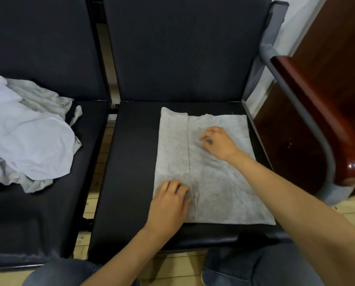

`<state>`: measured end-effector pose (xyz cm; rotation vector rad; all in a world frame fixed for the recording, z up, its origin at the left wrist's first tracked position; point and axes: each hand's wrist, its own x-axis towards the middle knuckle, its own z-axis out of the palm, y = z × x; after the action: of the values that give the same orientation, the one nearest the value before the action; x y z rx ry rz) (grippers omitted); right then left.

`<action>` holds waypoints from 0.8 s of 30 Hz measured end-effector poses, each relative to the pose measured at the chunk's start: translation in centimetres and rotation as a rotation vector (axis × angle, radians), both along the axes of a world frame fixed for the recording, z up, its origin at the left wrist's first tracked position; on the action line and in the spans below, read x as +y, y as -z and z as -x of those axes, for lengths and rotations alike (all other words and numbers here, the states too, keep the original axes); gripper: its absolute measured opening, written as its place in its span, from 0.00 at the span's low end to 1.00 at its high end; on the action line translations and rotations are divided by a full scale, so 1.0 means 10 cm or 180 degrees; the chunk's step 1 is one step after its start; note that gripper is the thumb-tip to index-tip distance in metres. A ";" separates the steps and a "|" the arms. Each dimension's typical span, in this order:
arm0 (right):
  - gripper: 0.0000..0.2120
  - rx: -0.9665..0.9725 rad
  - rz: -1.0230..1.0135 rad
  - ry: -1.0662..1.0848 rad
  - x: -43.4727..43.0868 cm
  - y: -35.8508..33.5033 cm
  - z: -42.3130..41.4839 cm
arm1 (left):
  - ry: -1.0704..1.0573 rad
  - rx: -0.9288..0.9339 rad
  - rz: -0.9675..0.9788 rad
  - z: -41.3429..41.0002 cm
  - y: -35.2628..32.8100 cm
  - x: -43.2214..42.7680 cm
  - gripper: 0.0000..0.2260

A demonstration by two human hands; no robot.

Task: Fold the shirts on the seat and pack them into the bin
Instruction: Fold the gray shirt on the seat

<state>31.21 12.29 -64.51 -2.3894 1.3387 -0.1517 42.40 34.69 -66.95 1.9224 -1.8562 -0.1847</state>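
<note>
A grey shirt (pixel 213 178) lies flat on the black seat (pixel 131 162) in front of me, its sides folded in to a long rectangle with a seam down the middle. My left hand (pixel 168 205) rests on its near left part, fingers curled on the cloth by the seam. My right hand (pixel 217 141) presses on the far middle, fingertips pinching at the fabric. A heap of unfolded shirts, white (pixel 28 137) over pale grey-green (pixel 42 96), sits on the seat to the left. No bin is in view.
The two black padded seats have tall backrests (pixel 182 48) and a gap between them. A grey metal armrest with a dark red wooden top (pixel 308 112) borders the right side. Wooden floor (pixel 353 213) and my knees in jeans (pixel 255 265) are below.
</note>
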 end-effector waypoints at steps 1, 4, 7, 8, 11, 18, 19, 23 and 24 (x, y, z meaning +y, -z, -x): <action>0.12 0.0003 0.0006 0.0188 -0.03 -0.01 0.13 | 0.0044 0.0013 0.0073 0.03 -0.01 -0.03 0.13; 0.15 0.0090 -0.0088 0.0812 -0.14 -0.05 0.50 | 0.0314 0.0049 0.0434 0.27 0.00 -0.12 0.11; 0.21 0.0076 -0.0651 0.1284 -0.25 -0.07 0.76 | 0.0633 0.0083 0.0438 0.74 -0.04 -0.24 0.12; 0.22 0.0096 -0.0731 0.1307 -0.29 -0.07 0.81 | 0.0655 0.0084 0.0364 0.91 -0.05 -0.29 0.13; 0.22 0.0120 -0.0861 0.1210 -0.42 -0.09 0.84 | 0.0699 -0.0074 0.0062 1.33 -0.04 -0.39 0.19; 0.22 0.0150 -0.0872 0.0972 -0.56 -0.01 0.84 | 0.0885 -0.0127 0.0232 1.70 -0.02 -0.48 0.06; 0.22 0.0039 -0.0891 0.1001 -0.56 -0.02 0.84 | 0.0763 0.0094 0.0335 1.68 -0.03 -0.48 0.05; 0.21 -0.0945 -0.1121 0.1305 -0.50 -0.16 0.77 | 0.0270 0.0488 0.0552 1.36 -0.21 -0.35 0.04; 0.20 -0.1084 -0.1199 0.1314 -0.48 -0.21 0.71 | 0.0158 0.0478 0.0564 1.24 -0.26 -0.30 0.05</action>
<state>24.14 7.50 -62.43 -1.6734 1.5154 -0.3663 30.04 31.69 -64.39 1.6974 -1.7604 -0.1695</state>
